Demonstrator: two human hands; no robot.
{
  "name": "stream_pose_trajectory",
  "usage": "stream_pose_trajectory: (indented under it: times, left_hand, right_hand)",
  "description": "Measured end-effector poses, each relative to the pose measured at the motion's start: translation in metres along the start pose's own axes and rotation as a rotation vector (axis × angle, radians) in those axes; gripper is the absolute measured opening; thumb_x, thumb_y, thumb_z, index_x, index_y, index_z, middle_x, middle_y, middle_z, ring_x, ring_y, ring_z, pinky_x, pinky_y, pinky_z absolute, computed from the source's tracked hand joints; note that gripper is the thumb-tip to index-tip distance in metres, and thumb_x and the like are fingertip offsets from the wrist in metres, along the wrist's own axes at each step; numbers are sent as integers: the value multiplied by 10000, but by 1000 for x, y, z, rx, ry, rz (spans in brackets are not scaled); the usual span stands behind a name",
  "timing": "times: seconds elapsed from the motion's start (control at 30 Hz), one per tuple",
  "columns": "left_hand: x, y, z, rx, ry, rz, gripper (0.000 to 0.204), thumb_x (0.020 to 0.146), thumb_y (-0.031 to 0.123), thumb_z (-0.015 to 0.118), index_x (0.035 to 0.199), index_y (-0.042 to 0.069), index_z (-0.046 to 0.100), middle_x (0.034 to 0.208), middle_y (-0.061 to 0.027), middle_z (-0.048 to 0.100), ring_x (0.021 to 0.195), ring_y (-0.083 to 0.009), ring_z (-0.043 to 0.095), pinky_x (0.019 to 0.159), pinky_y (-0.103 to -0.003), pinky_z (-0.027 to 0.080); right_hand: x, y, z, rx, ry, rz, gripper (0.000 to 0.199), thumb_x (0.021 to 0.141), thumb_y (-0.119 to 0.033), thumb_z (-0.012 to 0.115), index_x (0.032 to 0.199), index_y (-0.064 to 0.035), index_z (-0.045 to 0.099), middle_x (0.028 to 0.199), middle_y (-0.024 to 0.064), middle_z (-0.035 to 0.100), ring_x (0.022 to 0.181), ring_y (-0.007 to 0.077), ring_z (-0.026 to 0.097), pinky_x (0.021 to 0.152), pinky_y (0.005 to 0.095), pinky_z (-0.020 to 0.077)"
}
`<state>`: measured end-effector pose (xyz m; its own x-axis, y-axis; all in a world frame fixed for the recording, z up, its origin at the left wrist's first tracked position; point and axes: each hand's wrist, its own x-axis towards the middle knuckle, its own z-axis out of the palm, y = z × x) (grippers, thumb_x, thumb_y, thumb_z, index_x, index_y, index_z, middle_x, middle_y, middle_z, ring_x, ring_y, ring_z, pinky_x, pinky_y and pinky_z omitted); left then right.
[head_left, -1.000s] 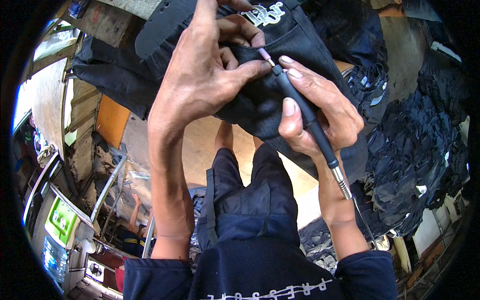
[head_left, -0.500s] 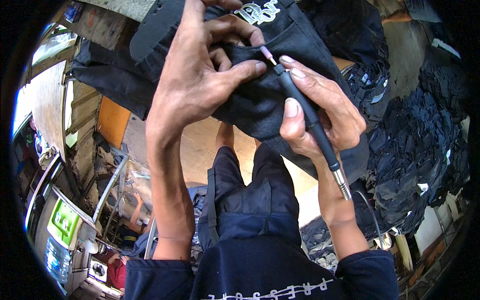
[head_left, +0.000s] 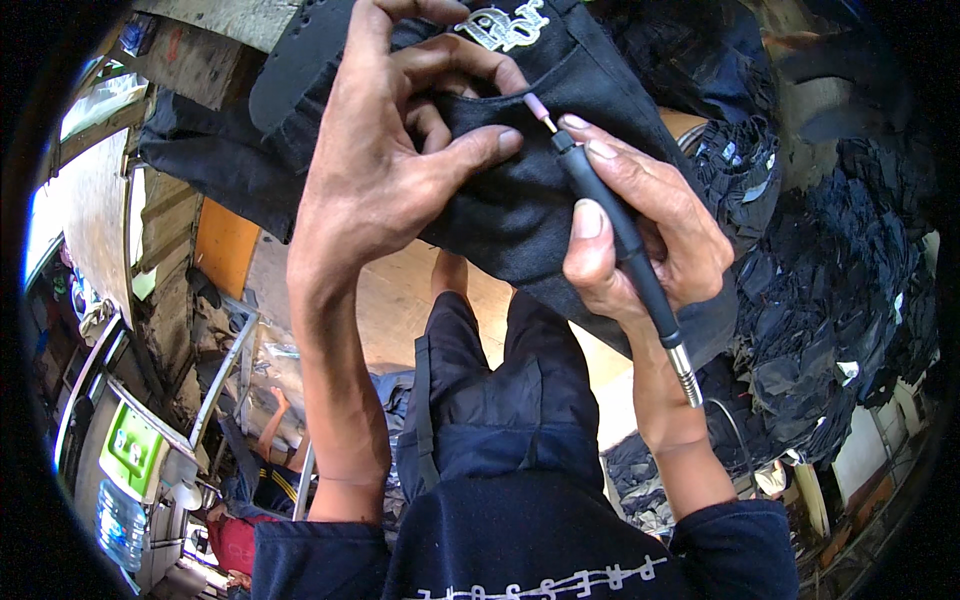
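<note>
Black garment (head_left: pixel 520 210): spread beneath both hands, apparently drawn smooth to leave its curved edge (head_left: pixel 490 98) exposed.
Left hand (head_left: pixel 385 170): over the garment's upper left, index bent with its tip at the curved edge, thumb set wide of it; probably steadying that edge. Cannot tell if pinching cloth with the curled fingers.
Right hand (head_left: pixel 675 215): over the garment's right side, fingers and thumb closed round the pen-shaped tool (head_left: pixel 625 235), pencil-fashion, probably for fine control.
Pink tip (head_left: pixel 538 106): over the garment's upper part, at the curved edge, just beside the left index; cannot tell about actual contact.
Cable (head_left: pixel 740 430): looped below the garment's lower right, presumably to stay clear of the tip.
Silver emblem (head_left: pixel 510 27): near the garment's top, uncovered.
Dark cloth heap (head_left: pixel 820 290): right of the garment, perhaps kept aside for working room.
</note>
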<state>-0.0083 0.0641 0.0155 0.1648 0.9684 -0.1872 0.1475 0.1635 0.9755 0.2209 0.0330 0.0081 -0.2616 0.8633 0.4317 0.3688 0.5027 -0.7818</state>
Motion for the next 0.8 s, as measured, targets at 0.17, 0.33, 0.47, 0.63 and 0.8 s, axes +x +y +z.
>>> stream_pose_trajectory:
  times: [0.17, 0.33, 0.47, 0.63, 0.8]
  left_hand:
    - [0, -2, 1, 2, 6, 7, 822, 824, -61, 896, 1453, 60, 382, 1225, -134, 769, 752, -20, 599, 571, -147, 387]
    - [1, -2, 4, -1, 25, 22, 846, 820, -76, 896, 1467, 62, 369, 1223, -140, 773, 930, -85, 670, 599, -157, 424]
    - [-1, 0, 4, 26, 26, 2, 853, 824, -74, 895, 1474, 62, 359, 1240, -142, 773, 956, -95, 677, 619, -160, 434]
    - [0, 0, 5, 45, 25, 17, 845, 832, -74, 888, 1472, 59, 352, 1255, -149, 775, 941, -92, 662, 607, -150, 418]
    - [0, 1, 5, 23, 14, 11, 833, 840, -75, 879, 1465, 59, 345, 1287, -155, 773, 865, -56, 628, 594, -141, 397]
  right_hand:
    - [-1, -1, -2, 16, 1, 32, 312, 947, -24, 702, 1240, 83, 685, 1176, 326, 772, 1133, 390, 790, 1020, 444, 632]
    - [-3, -2, -1, 39, 24, 92, 318, 953, -17, 704, 1252, 87, 680, 1190, 324, 765, 1141, 374, 784, 1013, 431, 636]
    - [-3, -2, -2, 52, 35, 119, 321, 957, -8, 703, 1260, 92, 677, 1191, 318, 763, 1136, 359, 782, 1002, 421, 640]
    - [-2, -2, -3, 36, 46, 123, 311, 952, -9, 711, 1240, 105, 684, 1182, 313, 766, 1113, 349, 788, 989, 408, 644]
    - [-2, -2, 0, 14, 82, 122, 312, 943, -37, 739, 1213, 113, 697, 1159, 294, 778, 1084, 334, 796, 964, 392, 651]
